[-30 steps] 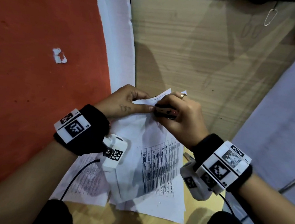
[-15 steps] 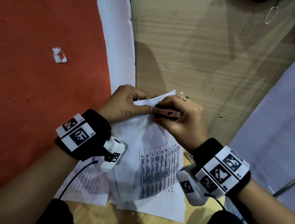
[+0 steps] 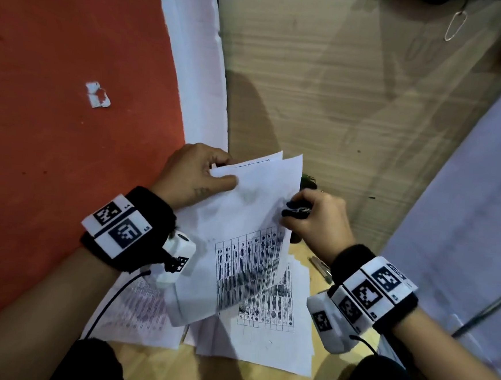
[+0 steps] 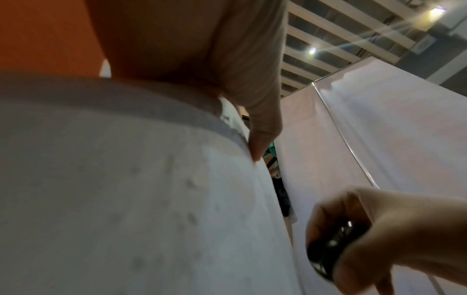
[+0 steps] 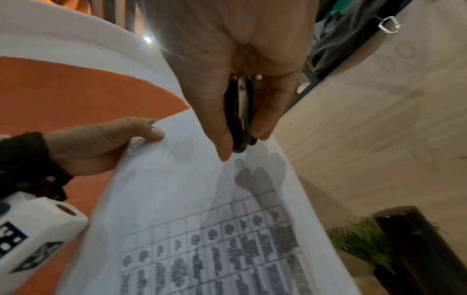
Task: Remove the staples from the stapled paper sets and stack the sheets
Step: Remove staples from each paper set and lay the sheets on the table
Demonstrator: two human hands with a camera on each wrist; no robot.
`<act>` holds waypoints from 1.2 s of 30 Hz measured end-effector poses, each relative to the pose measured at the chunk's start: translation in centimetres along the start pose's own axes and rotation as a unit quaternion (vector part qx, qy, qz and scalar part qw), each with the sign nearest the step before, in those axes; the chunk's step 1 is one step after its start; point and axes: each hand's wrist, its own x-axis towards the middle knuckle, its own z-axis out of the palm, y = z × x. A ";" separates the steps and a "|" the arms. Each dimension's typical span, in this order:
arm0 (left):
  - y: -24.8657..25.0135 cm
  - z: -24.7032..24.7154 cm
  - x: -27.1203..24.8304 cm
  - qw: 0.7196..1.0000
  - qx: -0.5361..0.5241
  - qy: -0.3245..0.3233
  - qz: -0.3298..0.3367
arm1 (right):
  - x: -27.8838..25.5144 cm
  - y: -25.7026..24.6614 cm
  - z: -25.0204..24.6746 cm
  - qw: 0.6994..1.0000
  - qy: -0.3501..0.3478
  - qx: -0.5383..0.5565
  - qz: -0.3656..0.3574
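Observation:
My left hand [image 3: 211, 171] pinches the top left corner of a paper set [image 3: 250, 219] printed with a table and holds it lifted above the desk, thumb on the front sheet. At the top edge two sheets fan apart. My right hand [image 3: 307, 212] grips a black staple remover [image 3: 297, 210] at the set's right edge. In the right wrist view the staple remover [image 5: 241, 115] is squeezed between thumb and fingers just above the paper set [image 5: 202, 219]. In the left wrist view the paper set [image 4: 126, 189] fills the frame. No staple is visible.
Loose printed sheets [image 3: 265, 326] lie on the wooden desk [image 3: 326, 90] under my hands. A small plant in a dark pot [image 5: 409, 249] stands right of the paper. A metal clip [image 3: 455, 23] lies far back right. An orange wall [image 3: 69, 115] is at left.
My right hand has pulled the staple remover away to the right from the top corner. My left hand has lifted the set, and its top sheets now fan apart.

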 end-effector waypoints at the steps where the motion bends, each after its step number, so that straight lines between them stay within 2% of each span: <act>1: -0.2 -0.1 0.1 1.000 0.002 -0.007 -0.002 | 0.0 0.4 0.0 1.000 -0.020 -0.004 0.019; 3: -0.6 -0.5 0.3 1.000 -0.005 -0.027 -0.006 | 0.2 0.9 -0.2 0.998 -0.049 0.005 0.049; 5: -1.0 -0.9 0.5 0.998 -0.006 -0.059 -0.001 | 0.4 1.1 -0.6 0.991 -0.072 0.077 0.087; 8: -0.7 -1.2 0.7 0.992 -0.035 -0.123 0.009 | 0.7 1.3 -1.0 0.932 -0.167 0.275 0.169; 11: -0.5 -1.5 1.0 0.984 -0.047 -0.171 0.010 | 0.8 1.7 -0.9 0.885 -0.248 0.349 0.181; 14: -0.4 -1.6 1.1 0.982 -0.039 -0.182 0.017 | 0.8 1.9 -0.8 0.861 -0.272 0.392 0.178; 19: -1.5 -2.8 0.9 0.993 -0.031 -0.113 0.000 | 1.5 2.2 -1.7 0.867 -0.225 0.417 0.154; 21: -2.9 -4.2 0.4 0.995 -0.063 -0.069 -0.033 | 1.9 2.4 -2.8 0.863 -0.190 0.442 0.151; 23: -5.1 -5.1 -0.4 0.986 -0.137 0.004 -0.093 | 2.3 2.6 -3.9 0.860 -0.170 0.458 0.145; 25: -7.0 -4.8 -1.4 0.951 -0.251 0.059 -0.168 | 2.4 2.6 -4.6 0.854 -0.162 0.474 0.139; 27: -8.3 -2.8 -3.0 0.890 -0.385 0.060 -0.236 | 2.6 2.6 -4.3 0.840 -0.151 0.500 0.148; 28: -8.5 -1.6 -4.0 0.870 -0.421 0.054 -0.251 | 2.6 2.4 -3.9 0.834 -0.143 0.509 0.155; 30: -7.9 0.8 -5.5 0.867 -0.430 0.049 -0.246 | 2.5 2.2 -2.6 0.829 -0.138 0.515 0.172; 33: -7.7 3.2 -6.1 0.880 -0.413 0.106 -0.207 | 2.4 2.3 0.0 0.818 -0.142 0.524 0.189; 36: -9.1 3.4 -6.0 0.892 -0.364 0.170 -0.206 | 2.1 3.2 2.6 0.807 -0.147 0.525 0.226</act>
